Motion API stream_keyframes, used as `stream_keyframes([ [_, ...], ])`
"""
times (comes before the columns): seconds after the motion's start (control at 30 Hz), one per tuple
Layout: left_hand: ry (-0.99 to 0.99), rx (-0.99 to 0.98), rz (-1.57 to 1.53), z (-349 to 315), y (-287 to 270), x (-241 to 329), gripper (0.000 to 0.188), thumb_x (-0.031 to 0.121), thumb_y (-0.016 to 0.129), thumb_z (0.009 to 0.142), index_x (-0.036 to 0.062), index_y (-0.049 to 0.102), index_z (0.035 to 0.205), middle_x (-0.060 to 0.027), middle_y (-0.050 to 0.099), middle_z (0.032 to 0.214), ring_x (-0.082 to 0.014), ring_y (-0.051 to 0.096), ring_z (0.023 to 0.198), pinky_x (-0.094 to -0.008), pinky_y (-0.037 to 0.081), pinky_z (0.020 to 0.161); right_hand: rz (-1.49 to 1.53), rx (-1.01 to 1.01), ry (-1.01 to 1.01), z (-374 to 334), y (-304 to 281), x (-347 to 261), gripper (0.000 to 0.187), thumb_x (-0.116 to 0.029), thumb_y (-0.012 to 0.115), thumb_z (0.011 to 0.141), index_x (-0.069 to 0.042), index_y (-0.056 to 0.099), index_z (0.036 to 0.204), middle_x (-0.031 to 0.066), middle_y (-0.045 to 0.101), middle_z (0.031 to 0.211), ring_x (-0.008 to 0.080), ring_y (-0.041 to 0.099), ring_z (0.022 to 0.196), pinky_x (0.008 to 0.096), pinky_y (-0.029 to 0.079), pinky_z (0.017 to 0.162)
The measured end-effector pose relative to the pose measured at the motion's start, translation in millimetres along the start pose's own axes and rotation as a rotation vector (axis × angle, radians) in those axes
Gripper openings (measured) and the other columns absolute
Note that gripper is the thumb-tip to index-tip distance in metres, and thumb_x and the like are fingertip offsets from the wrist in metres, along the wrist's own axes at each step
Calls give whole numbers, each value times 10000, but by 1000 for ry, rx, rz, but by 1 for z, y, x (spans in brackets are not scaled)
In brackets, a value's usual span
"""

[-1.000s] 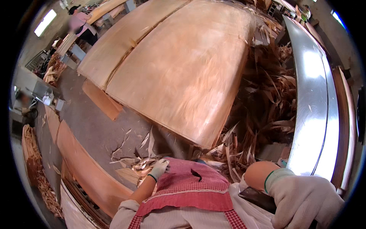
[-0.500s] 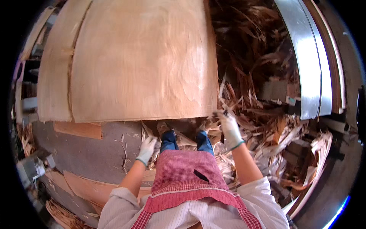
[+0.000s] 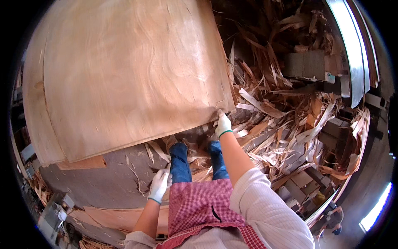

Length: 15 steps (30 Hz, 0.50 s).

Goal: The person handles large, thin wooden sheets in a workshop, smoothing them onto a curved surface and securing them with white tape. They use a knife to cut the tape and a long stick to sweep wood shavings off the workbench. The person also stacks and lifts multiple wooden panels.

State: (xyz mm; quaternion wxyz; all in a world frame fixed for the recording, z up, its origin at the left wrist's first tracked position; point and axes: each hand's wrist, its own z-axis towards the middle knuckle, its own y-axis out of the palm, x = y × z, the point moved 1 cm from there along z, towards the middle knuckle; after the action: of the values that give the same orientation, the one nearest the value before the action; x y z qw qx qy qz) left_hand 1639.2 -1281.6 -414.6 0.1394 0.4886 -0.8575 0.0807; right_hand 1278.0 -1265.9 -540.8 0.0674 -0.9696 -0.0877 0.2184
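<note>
My right hand (image 3: 223,125), in a white glove with a green cuff, is closed at the front right corner of a large pale wood veneer sheet (image 3: 137,79). Its thumb side touches the sheet's top, and a small dark thing shows by the fingers, too little to name. Well away from the sheet's front edge, my left hand (image 3: 158,185), gloved alike, hangs with curled fingers left of my knees. Whatever it may hold is hidden. The sheet lies flat on another layer, whose strip shows along its left side.
Torn veneer strips (image 3: 286,137) cover the floor at the right, among grey blocks (image 3: 304,65). A shiny metal rail (image 3: 352,54) runs along the far right. A brown veneer piece (image 3: 83,162) sticks out under the sheet's front edge. Another person (image 3: 333,220) is at the lower right.
My right hand has moved left onto the sheet's corner. The left hand sits slightly lower in view. My view has turned, so the sheet's front edge now slants.
</note>
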Motion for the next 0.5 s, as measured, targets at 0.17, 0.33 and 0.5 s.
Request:
stream_keyframes([
  [0.17, 876, 158, 595, 37, 102, 115, 433, 147, 634, 849, 23, 516, 1247, -204, 569, 1210, -348, 549, 1139, -391, 438, 971, -173, 139, -641, -53, 2, -8, 260, -66, 632, 844, 54, 581, 1069, 161, 663, 1020, 228, 620, 864, 331, 486, 805],
  [0.33, 1150, 377, 1254, 59, 171, 177, 693, 204, 671, 806, 29, 346, 1393, -177, 463, 1356, -339, 445, 1257, -420, 353, 1047, -194, -122, -697, -147, 20, -36, 203, -105, 631, 882, 47, 567, 1000, 130, 664, 885, 180, 608, 771, 305, 495, 733],
  [0.5, 861, 464, 548, 121, 114, 176, 334, 266, 652, 890, -24, 578, 740, -162, 584, 661, -226, 528, 620, -391, 448, 601, -346, -426, -743, -192, 5, -48, 245, -153, 647, 885, 5, 623, 1071, 124, 683, 955, 138, 626, 878, 272, 494, 797],
])
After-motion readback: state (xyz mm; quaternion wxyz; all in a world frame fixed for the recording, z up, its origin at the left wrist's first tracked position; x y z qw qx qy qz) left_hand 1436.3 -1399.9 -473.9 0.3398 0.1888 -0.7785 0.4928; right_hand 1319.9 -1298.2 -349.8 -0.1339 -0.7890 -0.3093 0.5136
